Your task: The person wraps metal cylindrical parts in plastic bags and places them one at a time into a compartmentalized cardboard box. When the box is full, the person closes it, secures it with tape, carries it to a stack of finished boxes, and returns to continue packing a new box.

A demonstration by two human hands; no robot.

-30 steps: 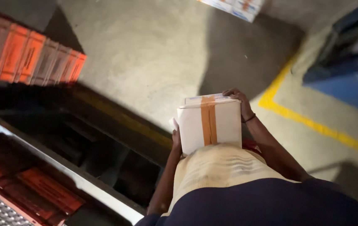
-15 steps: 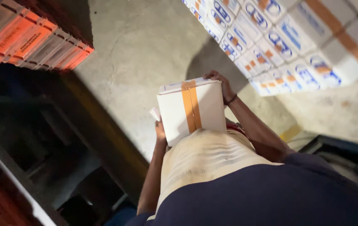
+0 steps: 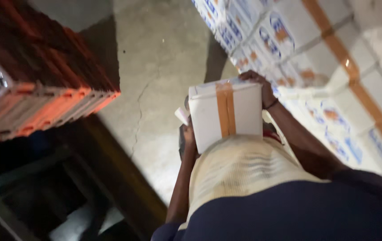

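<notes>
Cracked concrete floor point(image 3: 155, 67) — orange crates point(image 3: 43, 107) left, stacked white cartons point(image 3: 334, 89) right.

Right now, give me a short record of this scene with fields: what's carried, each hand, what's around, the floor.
carried: white carton sealed with a brown tape strip, held against the torso
left hand: grip on the carton's lower left side
right hand: grip over the carton's top right corner, dark band at the wrist
right side: stacked white cartons with blue and orange print, taped
left side: stacked orange crates
floor: cracked concrete floor
</notes>
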